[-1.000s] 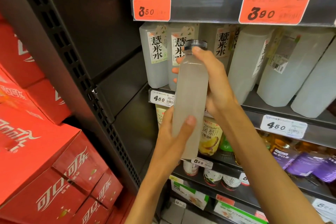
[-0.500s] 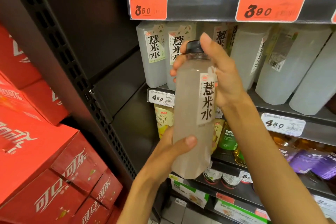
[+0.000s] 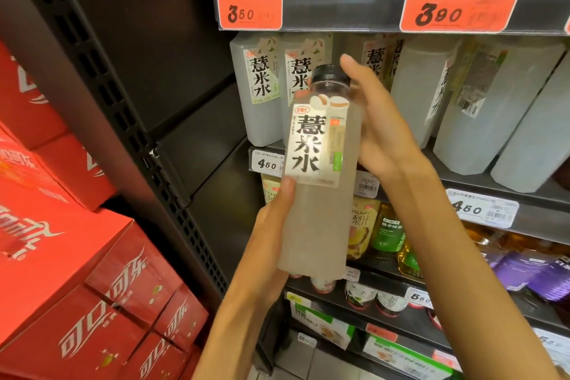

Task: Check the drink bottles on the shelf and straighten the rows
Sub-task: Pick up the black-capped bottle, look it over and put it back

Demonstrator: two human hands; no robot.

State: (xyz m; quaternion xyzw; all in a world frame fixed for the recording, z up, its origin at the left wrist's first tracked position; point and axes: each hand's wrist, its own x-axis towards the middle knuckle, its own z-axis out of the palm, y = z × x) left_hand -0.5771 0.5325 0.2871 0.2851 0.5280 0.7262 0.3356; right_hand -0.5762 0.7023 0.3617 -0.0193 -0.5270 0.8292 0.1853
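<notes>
A: While the left hand wraps the lower body of the bottle and the right hand curls round its shoulder under the black cap, both grips hold it off the shelf, label toward us.

B: Then set it back with the label front-facing, base flat, into the row at twelve o'clock.

A: Yes. The bottles there show labels; those at two o'clock are turned sideways and lean.

B: And around?

A: A dark shelf with price tags, more drinks at five o'clock, red cartons stacked at eight o'clock.
</notes>
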